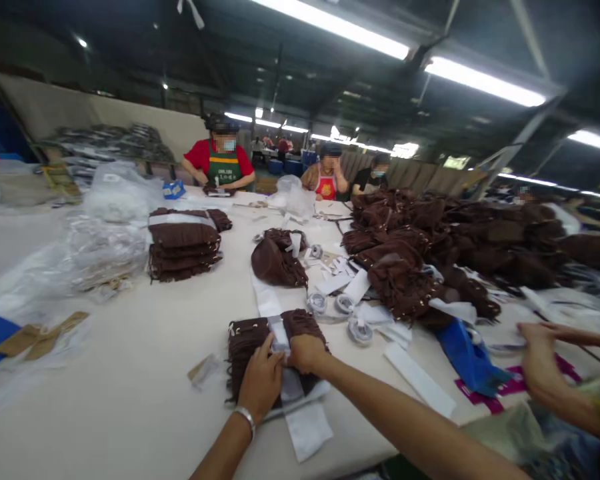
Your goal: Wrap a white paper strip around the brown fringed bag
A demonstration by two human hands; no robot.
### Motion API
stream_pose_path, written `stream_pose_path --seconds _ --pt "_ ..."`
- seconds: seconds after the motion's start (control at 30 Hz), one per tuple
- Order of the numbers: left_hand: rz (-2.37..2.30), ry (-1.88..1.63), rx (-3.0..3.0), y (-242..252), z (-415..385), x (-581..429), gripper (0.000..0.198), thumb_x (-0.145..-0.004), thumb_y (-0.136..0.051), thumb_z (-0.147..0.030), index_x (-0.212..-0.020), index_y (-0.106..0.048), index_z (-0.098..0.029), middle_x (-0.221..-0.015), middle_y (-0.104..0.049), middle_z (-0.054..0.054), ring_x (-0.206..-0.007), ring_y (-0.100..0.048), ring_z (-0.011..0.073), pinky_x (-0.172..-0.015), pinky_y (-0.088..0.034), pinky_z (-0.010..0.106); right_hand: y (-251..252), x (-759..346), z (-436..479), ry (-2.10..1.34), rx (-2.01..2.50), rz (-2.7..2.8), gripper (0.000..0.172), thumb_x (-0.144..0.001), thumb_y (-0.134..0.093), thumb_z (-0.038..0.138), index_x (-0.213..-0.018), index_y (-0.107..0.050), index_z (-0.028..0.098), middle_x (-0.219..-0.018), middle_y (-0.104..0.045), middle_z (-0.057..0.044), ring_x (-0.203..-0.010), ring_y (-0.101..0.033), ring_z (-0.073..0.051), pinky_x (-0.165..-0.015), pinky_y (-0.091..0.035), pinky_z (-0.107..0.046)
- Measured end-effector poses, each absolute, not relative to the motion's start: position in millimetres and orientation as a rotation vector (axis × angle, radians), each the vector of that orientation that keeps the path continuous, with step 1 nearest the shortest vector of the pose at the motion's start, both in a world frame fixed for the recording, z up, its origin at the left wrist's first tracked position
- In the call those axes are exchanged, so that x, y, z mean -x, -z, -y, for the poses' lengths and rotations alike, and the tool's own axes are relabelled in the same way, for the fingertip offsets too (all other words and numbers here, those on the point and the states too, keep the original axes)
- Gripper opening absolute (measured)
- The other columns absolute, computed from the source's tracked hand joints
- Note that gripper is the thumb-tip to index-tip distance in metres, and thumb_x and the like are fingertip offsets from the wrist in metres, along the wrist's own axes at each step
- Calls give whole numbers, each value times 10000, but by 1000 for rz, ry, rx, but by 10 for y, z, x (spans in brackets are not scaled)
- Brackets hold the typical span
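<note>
A dark brown fringed bag lies folded on the table in front of me, with a white paper strip running across its middle. My left hand, a silver bracelet on its wrist, pinches at the left edge of that strip. From the right, my right hand is closed at the same spot, fingers curled down against the strip and partly hidden. The strip's loose tail hangs out over the near side of the bag. White sheeting shows under the bag's near edge.
Stacked brown bags stand at left, near clear plastic bags. Another brown bag, tape rolls and a large brown pile lie ahead and right. A co-worker's hands are at right; several people sit across the table.
</note>
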State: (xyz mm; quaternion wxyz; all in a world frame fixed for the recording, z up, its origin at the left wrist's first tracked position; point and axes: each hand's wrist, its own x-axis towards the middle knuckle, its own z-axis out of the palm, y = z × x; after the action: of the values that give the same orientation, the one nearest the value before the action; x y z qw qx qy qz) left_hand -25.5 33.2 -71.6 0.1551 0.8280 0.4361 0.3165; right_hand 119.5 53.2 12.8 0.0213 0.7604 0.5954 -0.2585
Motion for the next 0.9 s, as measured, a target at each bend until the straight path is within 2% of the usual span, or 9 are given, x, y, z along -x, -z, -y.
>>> stream_pose_path --seconds 0.17,0.27,0.4,0.5,0.7,0.83,0.9 --pt "-1306 -862 -2258 646 -369 212 270 -910 -486 -160 -1053 -708 -215 -1427 -492 88 -1209 -539 228 -1078 -424 446 -39 -1302 -531 590 -2100 -2008 310 -779 -713 424 -903 -728 141 -1008 -715 -203 -997 -667 -329 -825 -494 -388" --pt "-1353 -832 -2230 641 -384 182 245 -923 -489 -192 -1040 -704 -213 -1411 -503 91 -1264 -504 230 -1094 -406 444 -87 -1366 -473 509 -2022 -2089 320 -810 -688 442 -948 -719 155 -990 -721 -181 -964 -675 -305 -798 -481 -363" --pt "-1377 -806 -2217 617 -378 157 208 -911 -520 -200 -1050 -674 -213 -1420 -495 89 -1287 -485 230 -1095 -401 443 -197 -1477 -356 476 -1969 -2161 334 -739 -759 462 -913 -708 182 -894 -735 -135 -862 -688 -291 -690 -454 -320" --pt "-1390 -775 -2208 573 -381 153 193 -903 -542 -215 -1060 -653 -225 -1428 -488 82 -1309 -469 225 -1102 -394 436 -241 -1586 -303 505 -1947 -2218 285 -709 -787 433 -864 -693 214 -843 -734 -82 -808 -683 -250 -638 -411 -284" --pt "-1336 -756 -2112 438 -388 206 228 -926 -493 -197 -1108 -627 -223 -1476 -438 87 -1354 -432 197 -1138 -367 395 -198 -1846 -395 518 -2029 -2356 128 -891 -604 363 -910 -619 237 -867 -708 -11 -814 -653 -182 -629 -358 -271" --pt "-1417 -807 -2084 361 -356 295 251 -960 -441 -217 -1146 -609 -236 -1481 -435 69 -1363 -423 199 -1135 -377 411 -70 -1913 -550 478 -2140 -2585 78 -938 -539 280 -939 -586 217 -938 -677 -17 -853 -632 -170 -700 -400 -268" --pt "-1480 -819 -2093 334 -339 313 263 -978 -412 -233 -1163 -598 -239 -1461 -461 65 -1355 -432 192 -1127 -390 402 -2 -1872 -651 441 -2148 -2712 117 -967 -491 270 -992 -587 208 -994 -666 -43 -921 -620 -181 -775 -424 -272"
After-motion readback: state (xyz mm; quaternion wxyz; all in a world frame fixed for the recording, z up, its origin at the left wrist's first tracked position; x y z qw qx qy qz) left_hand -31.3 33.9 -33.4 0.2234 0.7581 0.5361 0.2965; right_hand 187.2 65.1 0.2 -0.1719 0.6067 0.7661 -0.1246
